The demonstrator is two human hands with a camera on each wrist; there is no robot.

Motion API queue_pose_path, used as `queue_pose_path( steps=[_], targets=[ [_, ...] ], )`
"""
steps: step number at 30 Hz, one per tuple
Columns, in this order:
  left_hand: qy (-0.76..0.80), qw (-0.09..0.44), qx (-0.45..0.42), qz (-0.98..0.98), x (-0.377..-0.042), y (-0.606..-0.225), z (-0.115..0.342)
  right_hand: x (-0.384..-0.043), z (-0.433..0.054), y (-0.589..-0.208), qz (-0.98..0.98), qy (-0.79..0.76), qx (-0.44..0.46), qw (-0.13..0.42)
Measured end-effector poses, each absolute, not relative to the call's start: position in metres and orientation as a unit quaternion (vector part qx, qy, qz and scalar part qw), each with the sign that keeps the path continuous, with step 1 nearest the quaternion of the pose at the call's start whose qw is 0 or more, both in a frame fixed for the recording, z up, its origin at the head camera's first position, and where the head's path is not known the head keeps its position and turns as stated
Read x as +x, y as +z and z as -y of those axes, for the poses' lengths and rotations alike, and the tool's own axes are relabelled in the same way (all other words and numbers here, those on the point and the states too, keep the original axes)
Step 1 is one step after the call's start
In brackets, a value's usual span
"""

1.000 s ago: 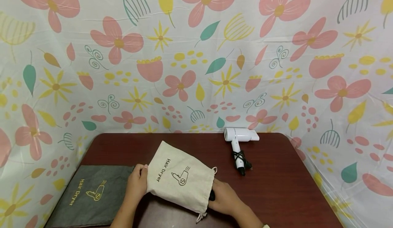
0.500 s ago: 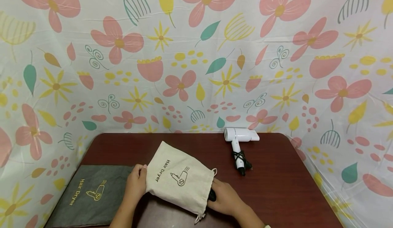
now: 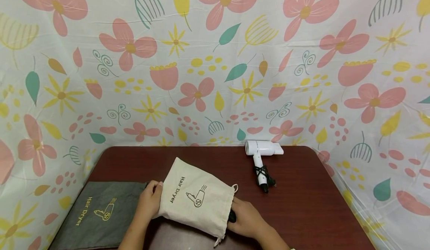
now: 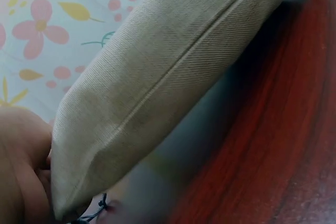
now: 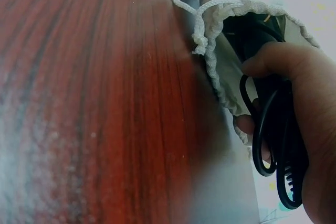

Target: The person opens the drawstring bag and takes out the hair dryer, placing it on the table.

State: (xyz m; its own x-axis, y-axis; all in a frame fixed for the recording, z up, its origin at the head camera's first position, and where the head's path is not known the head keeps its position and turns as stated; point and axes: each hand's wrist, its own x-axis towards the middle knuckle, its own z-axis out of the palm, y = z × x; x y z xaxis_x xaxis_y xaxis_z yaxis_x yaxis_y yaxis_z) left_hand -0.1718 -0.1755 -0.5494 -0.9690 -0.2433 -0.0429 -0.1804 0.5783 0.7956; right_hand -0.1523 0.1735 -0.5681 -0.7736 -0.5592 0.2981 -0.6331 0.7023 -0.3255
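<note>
A cream drawstring bag [image 3: 198, 199], printed "Hair Dryer" with a dryer drawing, is held tilted above the table at the front middle. My left hand [image 3: 150, 199] grips its closed end by the corner. At the bag's mouth my right hand [image 3: 246, 217] grips the handle of a black hair dryer [image 5: 270, 114], a looped black cord bunched against it. The rest of that dryer is hidden inside the bag. White drawstring loops [image 5: 197, 17] hang from the open rim. In the left wrist view the bag's side seam shows, with my left hand [image 4: 23, 166] at its lower end.
A grey bag [image 3: 90, 216] with the same print in gold lies flat at the left of the dark red table [image 3: 302, 205]. A white hair dryer [image 3: 263, 148], cord wound round its handle, lies at the back right. Flowered cloth [image 3: 215, 55] surrounds the table.
The cream bag's closed end has dipped slightly, and its print has shifted a little to the left. Both hands keep their grips.
</note>
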Motion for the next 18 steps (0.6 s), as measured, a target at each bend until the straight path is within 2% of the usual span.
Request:
queue_pose_path(
  steps=[8, 18],
  targets=[
    [-0.455, -0.001, 0.115, 0.883, -0.181, -0.546, 0.174, -0.152, -0.172, -0.568, 0.913, 0.213, 0.340, 0.073],
    [-0.459, 0.023, 0.104, 0.882, -0.188, -0.549, 0.172, -0.151, -0.171, -0.570, 0.913, 0.211, 0.345, 0.061]
  ],
)
